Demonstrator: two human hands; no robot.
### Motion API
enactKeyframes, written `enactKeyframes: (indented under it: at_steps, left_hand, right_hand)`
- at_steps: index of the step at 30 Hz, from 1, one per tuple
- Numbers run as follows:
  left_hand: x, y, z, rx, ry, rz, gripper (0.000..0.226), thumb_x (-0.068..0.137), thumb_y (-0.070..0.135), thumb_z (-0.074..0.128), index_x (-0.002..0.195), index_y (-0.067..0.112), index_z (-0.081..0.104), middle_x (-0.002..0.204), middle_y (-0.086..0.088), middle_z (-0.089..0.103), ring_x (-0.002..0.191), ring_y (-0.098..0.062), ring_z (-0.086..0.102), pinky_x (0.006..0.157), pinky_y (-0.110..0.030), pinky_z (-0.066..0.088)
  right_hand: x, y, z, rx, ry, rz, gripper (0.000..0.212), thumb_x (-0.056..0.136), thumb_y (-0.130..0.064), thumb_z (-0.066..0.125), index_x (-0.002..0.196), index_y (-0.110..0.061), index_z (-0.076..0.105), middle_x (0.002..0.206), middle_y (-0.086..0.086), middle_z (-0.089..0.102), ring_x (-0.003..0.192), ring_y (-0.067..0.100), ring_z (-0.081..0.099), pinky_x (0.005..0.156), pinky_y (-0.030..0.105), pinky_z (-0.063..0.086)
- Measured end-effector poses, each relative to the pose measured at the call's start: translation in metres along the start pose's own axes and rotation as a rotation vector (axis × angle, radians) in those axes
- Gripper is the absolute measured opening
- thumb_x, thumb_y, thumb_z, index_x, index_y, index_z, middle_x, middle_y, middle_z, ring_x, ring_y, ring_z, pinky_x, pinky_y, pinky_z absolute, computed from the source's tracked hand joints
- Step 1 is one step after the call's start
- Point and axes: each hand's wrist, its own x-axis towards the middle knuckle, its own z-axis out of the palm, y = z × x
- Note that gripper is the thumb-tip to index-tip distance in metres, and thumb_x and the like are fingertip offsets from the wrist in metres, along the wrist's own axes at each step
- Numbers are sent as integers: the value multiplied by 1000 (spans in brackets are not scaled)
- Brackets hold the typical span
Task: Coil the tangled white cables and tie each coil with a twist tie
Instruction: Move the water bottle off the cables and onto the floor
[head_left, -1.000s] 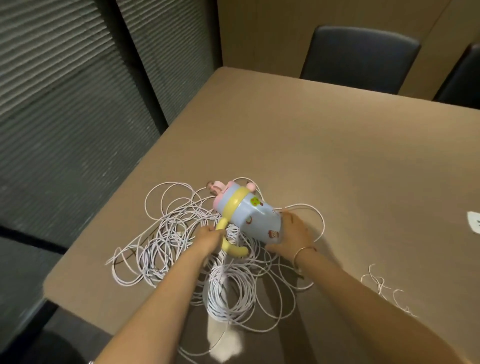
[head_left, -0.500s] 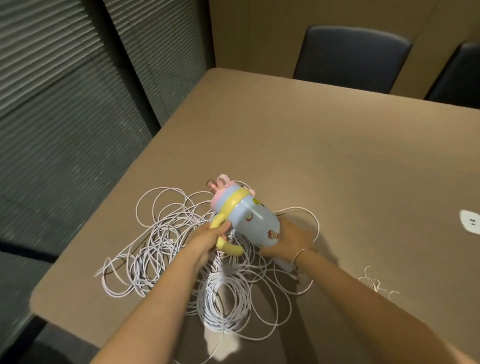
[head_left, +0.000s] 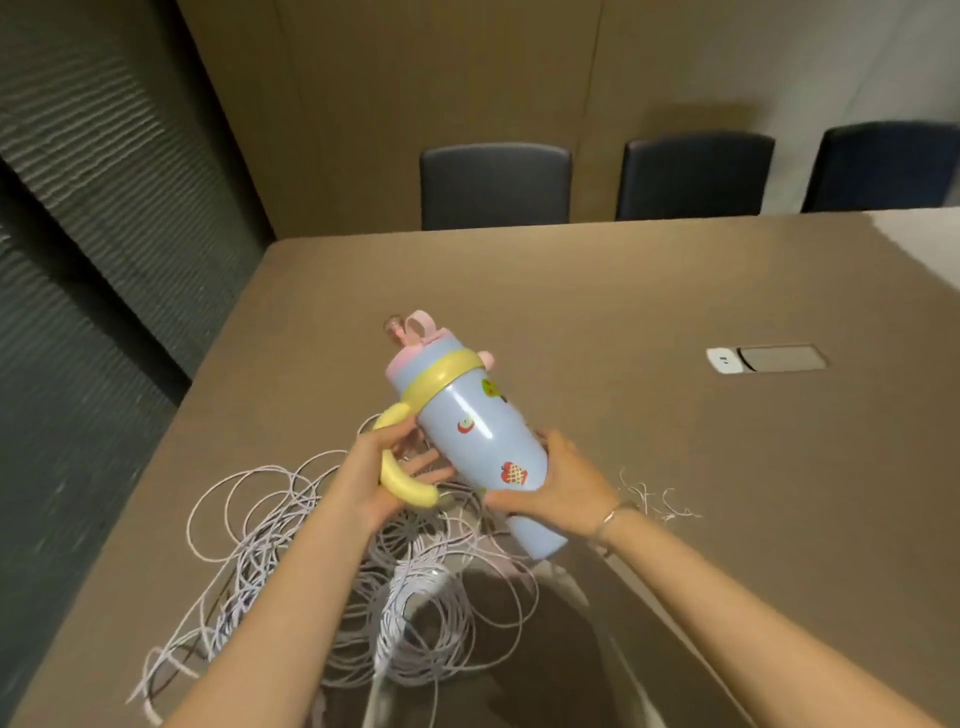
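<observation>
Head view, reading from the left: I see the tangled white cables (head_left: 332, 587) sprawled in loose loops on the near left part of the brown table (head_left: 649, 415), none of them coiled or tied yet. My left hand (head_left: 384, 478) grips the yellow handle (head_left: 400, 478) of a child's blue drinking bottle (head_left: 467, 436), fingers curled round it. The bottle is tilted, pink lid (head_left: 415, 343) away from me, and looks lifted clear above the heap. My right hand (head_left: 561, 493) wraps its lower body, thumb and fingers curved round the barrel. Just right of that wrist, a few thin white twist ties (head_left: 654, 499) lie on the table, apart from the cables. Farther right sits a recessed power socket panel (head_left: 766, 358).

I judge this a clearing step: the bottle has to go somewhere off the pile before any coiling begins. Next I'd want it set down on bare table well away from the loops, then one cable end found.

Fruit stickers mark the bottle; I can read no writing or brand.
</observation>
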Motion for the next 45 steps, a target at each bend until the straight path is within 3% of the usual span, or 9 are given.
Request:
enactKeyframes:
  at_steps: [3, 6, 9, 13, 19, 29, 35, 40, 45]
  left_hand:
    - [-12, -4, 31, 59, -115, -57, 34, 85, 6, 58, 119, 13, 57, 107, -14, 54, 111, -43, 64, 94, -69, 44]
    - [-22, -17, 64, 124, -212, -118, 36, 83, 7, 61, 118, 9, 58, 114, -15, 57, 115, -42, 62, 96, -68, 44]
    - [-31, -34, 102, 229, -303, -158, 41, 78, 9, 66, 119, 12, 60, 122, -15, 54, 121, -43, 58, 100, -69, 40]
    - [-53, -68, 161, 343, -422, -199, 35, 83, 9, 64, 118, 13, 62, 121, -15, 55, 117, -42, 61, 98, -70, 42]
    - [-111, -147, 259, 459, -591, -278, 34, 88, 10, 60, 121, 12, 62, 132, -19, 55, 113, -42, 63, 98, -67, 44]
    - [-245, -322, 416, 487, -812, -394, 18, 89, 13, 58, 104, 8, 66, 114, -18, 66, 110, -43, 64, 86, -61, 52]
    - [-308, -423, 498, 565, -915, -505, 23, 92, 13, 56, 112, 6, 64, 120, -21, 65, 110, -41, 65, 85, -59, 54]
    - [-338, -500, 566, 633, -998, -567, 21, 94, 12, 54, 113, 7, 62, 109, -20, 70, 104, -42, 67, 88, -61, 52]
    - [-338, -586, 644, 693, -1064, -620, 30, 91, 15, 56, 120, 8, 60, 113, -21, 70, 106, -43, 66, 89, -59, 52]
  right_hand:
    - [-35, 9, -29, 177, -67, 49, 90, 56, -51, 87, 128, -27, 40, 115, -15, 59, 99, 3, 62, 75, 25, 52]
    - [-68, 18, -49, 270, -88, -1, 69, 63, -38, 88, 121, -29, 53, 111, -8, 69, 102, 10, 66, 90, 38, 54]
    - [-114, 25, -67, 346, 20, -8, 46, 70, -17, 83, 110, -24, 61, 104, -4, 73, 97, 13, 69, 84, 30, 55]
    - [-178, 47, -92, 459, 199, 42, 55, 63, -21, 84, 111, -19, 58, 102, -4, 72, 91, 7, 69, 69, 15, 51]
    - [-291, 93, -150, 491, 376, 81, 35, 75, -7, 79, 101, -21, 59, 91, -5, 72, 81, 4, 69, 65, 15, 52]
    - [-497, 206, -258, 349, 625, 232, 53, 63, -45, 84, 106, -27, 60, 94, -3, 72, 87, 13, 70, 81, 40, 58]
    - [-597, 266, -302, 401, 786, 279, 37, 73, -25, 83, 101, -23, 60, 94, 1, 72, 84, 15, 70, 76, 33, 59]
    - [-652, 326, -344, 449, 885, 313, 35, 73, -26, 83, 102, -22, 64, 92, 0, 74, 83, 14, 71, 74, 31, 58]
    - [-687, 393, -404, 465, 948, 368, 52, 58, -46, 83, 102, -27, 62, 91, -3, 74, 83, 14, 71, 77, 38, 59]
